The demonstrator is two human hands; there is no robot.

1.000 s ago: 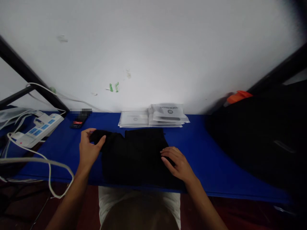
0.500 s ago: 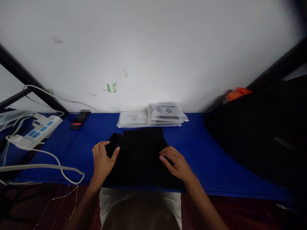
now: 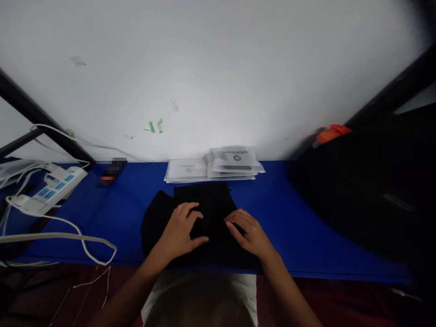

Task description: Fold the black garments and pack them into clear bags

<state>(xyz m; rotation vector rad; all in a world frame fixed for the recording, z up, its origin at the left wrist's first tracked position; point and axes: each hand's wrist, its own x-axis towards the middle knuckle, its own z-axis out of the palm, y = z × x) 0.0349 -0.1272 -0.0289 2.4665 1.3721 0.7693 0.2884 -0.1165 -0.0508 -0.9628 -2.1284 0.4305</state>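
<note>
A black garment (image 3: pixel 218 195) lies on the blue tabletop in front of me, its exact kind hard to make out in the dark cloth. Across its middle rests my left hand (image 3: pixel 182 229), fingers spread and thumb apart, touching the fabric from above. My right hand (image 3: pixel 250 231) is at the garment's right side, with thumb and fingertips drawn together on the cloth there. The left part of the garment bulges out beyond my left wrist.
Several flat packets in translucent plastic bags (image 3: pixel 235 162) are stacked against the wall. On the left are a power strip (image 3: pixel 56 188) with white cables and a blurred dark object (image 3: pixel 112 172). A large black shape (image 3: pixel 368 195) covers the right side, beside an orange item (image 3: pixel 332 133).
My left hand has moved right, from the garment's left edge to its middle. The garment's left side now shows uncovered. My right hand has stayed almost in place.
</note>
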